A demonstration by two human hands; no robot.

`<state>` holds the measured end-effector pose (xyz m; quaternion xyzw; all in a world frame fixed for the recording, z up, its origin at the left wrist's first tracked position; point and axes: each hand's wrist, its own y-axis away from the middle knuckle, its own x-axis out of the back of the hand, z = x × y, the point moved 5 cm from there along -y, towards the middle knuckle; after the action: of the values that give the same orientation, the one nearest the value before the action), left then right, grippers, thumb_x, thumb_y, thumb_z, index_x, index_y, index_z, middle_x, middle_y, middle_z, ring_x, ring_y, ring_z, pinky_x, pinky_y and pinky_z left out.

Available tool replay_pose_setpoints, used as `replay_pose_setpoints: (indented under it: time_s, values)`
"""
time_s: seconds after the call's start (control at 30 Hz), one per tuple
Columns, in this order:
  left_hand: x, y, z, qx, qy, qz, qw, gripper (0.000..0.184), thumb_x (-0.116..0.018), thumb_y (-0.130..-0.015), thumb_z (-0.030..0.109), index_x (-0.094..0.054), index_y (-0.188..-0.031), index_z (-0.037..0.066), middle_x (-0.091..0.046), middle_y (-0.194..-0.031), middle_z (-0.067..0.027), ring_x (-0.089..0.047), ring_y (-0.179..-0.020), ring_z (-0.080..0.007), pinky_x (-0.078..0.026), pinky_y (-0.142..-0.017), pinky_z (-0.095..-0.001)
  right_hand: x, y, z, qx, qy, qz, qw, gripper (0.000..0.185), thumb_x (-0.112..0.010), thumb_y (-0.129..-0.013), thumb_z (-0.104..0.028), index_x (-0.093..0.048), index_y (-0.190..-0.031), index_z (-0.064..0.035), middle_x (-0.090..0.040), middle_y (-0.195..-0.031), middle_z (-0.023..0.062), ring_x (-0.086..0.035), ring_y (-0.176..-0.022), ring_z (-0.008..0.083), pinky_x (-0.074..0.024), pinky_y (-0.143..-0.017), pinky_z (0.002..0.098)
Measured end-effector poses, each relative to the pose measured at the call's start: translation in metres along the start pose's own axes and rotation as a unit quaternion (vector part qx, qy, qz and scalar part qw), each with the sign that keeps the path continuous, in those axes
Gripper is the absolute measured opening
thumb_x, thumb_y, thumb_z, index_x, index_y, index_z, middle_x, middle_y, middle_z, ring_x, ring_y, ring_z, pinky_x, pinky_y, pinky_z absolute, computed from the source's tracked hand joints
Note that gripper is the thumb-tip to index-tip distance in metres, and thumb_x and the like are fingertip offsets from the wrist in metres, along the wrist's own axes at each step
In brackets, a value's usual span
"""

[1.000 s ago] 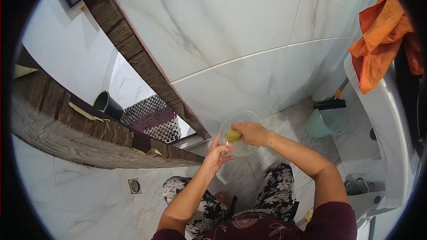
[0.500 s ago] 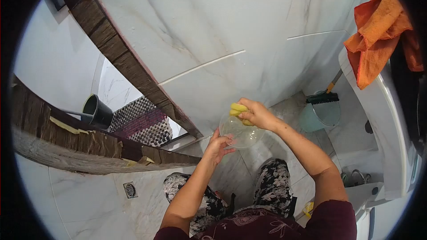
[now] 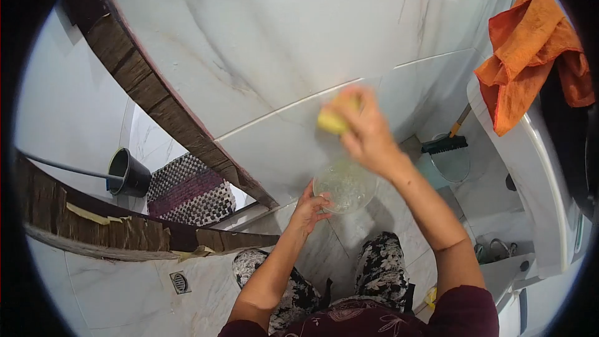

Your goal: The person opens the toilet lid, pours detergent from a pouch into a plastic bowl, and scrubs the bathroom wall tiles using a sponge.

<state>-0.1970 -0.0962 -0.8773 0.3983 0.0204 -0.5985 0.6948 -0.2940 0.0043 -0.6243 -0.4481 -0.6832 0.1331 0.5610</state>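
Observation:
My right hand is closed around a yellow sponge, held up in front of the pale marbled wall tiles. Motion blurs the fingers, and whether the sponge touches the wall I cannot tell. Lower down, my left hand grips the left rim of a clear round bowl, thumb over the edge. Wet-looking, sudsy liquid shows inside the bowl, which sits below my right wrist.
A splintered wooden door frame stands at left, with a dark bucket and woven mat beyond it. An orange cloth hangs at right above a broom and a pale bucket. A floor drain lies lower left.
My right hand has lifted the sponge up from the bowl toward the wall. My left hand keeps the bowl in nearly the same place. The view has shifted slightly.

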Motion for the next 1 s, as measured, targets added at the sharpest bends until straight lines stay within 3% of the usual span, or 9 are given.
replay_pose_setpoints:
  time_s: [0.07,0.17,0.37,0.47,0.63,0.73,0.87,0.97,1.0]
  values:
    - [-0.002,0.002,0.0,0.007,-0.003,-0.005,1.0,0.081,-0.058,-0.066,0.006,-0.022,-0.137,0.02,-0.046,-0.116,-0.0101,-0.053,-0.1,-0.0273,-0.043,-0.078,-0.0471,0.033,-0.033,-0.01,0.043,0.06,0.173,0.982,0.06,-0.057,-0.063,0.004,-0.052,-0.121,-0.0131,-0.043,-0.116,0.0165,-0.044,-0.106,0.0367,-0.0386,-0.089,0.0404]
    - [-0.004,0.006,0.001,0.027,0.007,0.0,1.0,0.084,-0.057,-0.065,0.005,-0.02,-0.138,0.022,-0.045,-0.119,-0.0112,-0.054,-0.1,-0.0268,-0.043,-0.079,-0.0472,0.013,-0.047,-0.011,0.082,0.147,0.259,0.951,0.061,-0.054,-0.068,0.004,-0.048,-0.126,-0.0131,-0.04,-0.128,0.0134,-0.036,-0.119,0.0376,-0.0309,-0.096,0.0489]
    - [0.002,0.006,-0.012,0.052,0.015,-0.011,0.998,0.082,-0.058,-0.066,0.008,-0.023,-0.138,0.023,-0.045,-0.116,-0.0095,-0.054,-0.097,-0.0237,-0.042,-0.077,-0.0456,-0.095,0.046,0.021,0.14,0.172,0.019,0.975,0.052,-0.048,-0.08,-0.003,-0.044,-0.13,-0.0155,-0.031,-0.142,0.0016,-0.015,-0.134,0.0357,-0.0198,-0.097,0.0619]
    - [-0.003,0.007,-0.006,0.059,0.017,-0.016,0.998,0.083,-0.056,-0.066,0.006,-0.021,-0.139,0.025,-0.045,-0.117,-0.0121,-0.053,-0.099,-0.0273,-0.043,-0.079,-0.0473,-0.059,0.012,0.023,0.199,0.216,0.093,0.951,0.051,-0.048,-0.082,-0.006,-0.044,-0.13,-0.0204,-0.03,-0.143,-0.0003,-0.012,-0.136,0.0349,-0.0187,-0.098,0.061]
    - [0.002,0.007,-0.006,0.046,0.031,-0.007,0.998,0.084,-0.055,-0.067,0.006,-0.019,-0.14,0.025,-0.047,-0.117,-0.0144,-0.053,-0.102,-0.0315,-0.044,-0.081,-0.0501,0.032,-0.057,0.033,0.08,0.127,0.368,0.918,0.056,-0.049,-0.074,0.01,-0.052,-0.122,-0.0176,-0.04,-0.13,0.0127,-0.032,-0.126,0.0343,-0.0242,-0.104,0.0429]
    - [0.004,0.013,-0.002,0.031,0.023,-0.002,0.999,0.084,-0.054,-0.067,0.006,-0.017,-0.14,0.024,-0.047,-0.116,-0.0149,-0.052,-0.103,-0.032,-0.043,-0.082,-0.0511,0.015,-0.019,0.069,-0.099,0.12,0.421,0.893,0.06,-0.049,-0.072,0.013,-0.05,-0.125,-0.0145,-0.043,-0.117,0.013,-0.04,-0.117,0.0286,-0.0297,-0.101,0.034]
    - [0.012,0.021,-0.003,0.031,0.016,0.018,0.999,0.084,-0.053,-0.068,0.005,-0.016,-0.141,0.023,-0.046,-0.119,-0.016,-0.05,-0.105,-0.0316,-0.043,-0.082,-0.0513,-0.068,0.119,0.209,-0.519,-0.101,0.481,0.7,0.05,-0.053,-0.076,0.007,-0.049,-0.122,-0.0131,-0.044,-0.111,0.013,-0.047,-0.101,0.0236,-0.0416,-0.085,0.03]
    - [0.016,0.023,-0.007,0.035,0.009,0.025,0.999,0.084,-0.053,-0.069,0.006,-0.015,-0.142,0.023,-0.045,-0.122,-0.017,-0.051,-0.104,-0.0315,-0.043,-0.081,-0.0508,-0.067,0.116,0.199,-0.493,-0.229,0.535,0.647,0.046,-0.057,-0.076,0.004,-0.044,-0.118,-0.0075,-0.047,-0.106,0.0125,-0.05,-0.097,0.0219,-0.0426,-0.084,0.031]
    - [0.017,0.024,-0.008,0.039,0.004,0.024,0.999,0.084,-0.053,-0.069,0.006,-0.015,-0.142,0.023,-0.044,-0.122,-0.0174,-0.051,-0.104,-0.0315,-0.044,-0.08,-0.0506,-0.048,0.092,0.173,-0.442,-0.225,0.535,0.684,0.046,-0.058,-0.075,0.005,-0.043,-0.116,-0.0063,-0.048,-0.105,0.0115,-0.05,-0.096,0.021,-0.0431,-0.083,0.0314]
